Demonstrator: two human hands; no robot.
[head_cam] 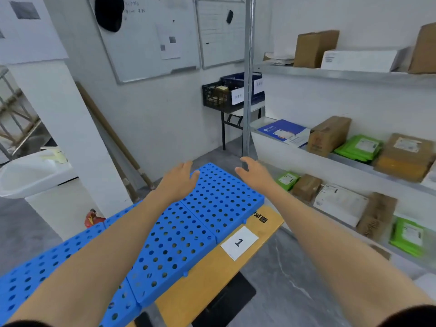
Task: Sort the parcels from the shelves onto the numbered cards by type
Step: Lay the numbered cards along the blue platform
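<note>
Left hand (179, 179), right hand (253, 173) held out, fingers (250, 162) relaxed apart, nothing gripped. Risk: look-alike parcels (359, 147) on shelves (349, 72) misjudged by type; only card 1 (239, 243) in view.

A white card marked 1 (239, 243) lies flat on the yellow bench (207, 274). The shelves (330, 73) on the right hold brown boxes (329, 135), green bags (359, 148), a blue flat pack (282, 132) and a white pack (339, 204), maybe paper.
</note>
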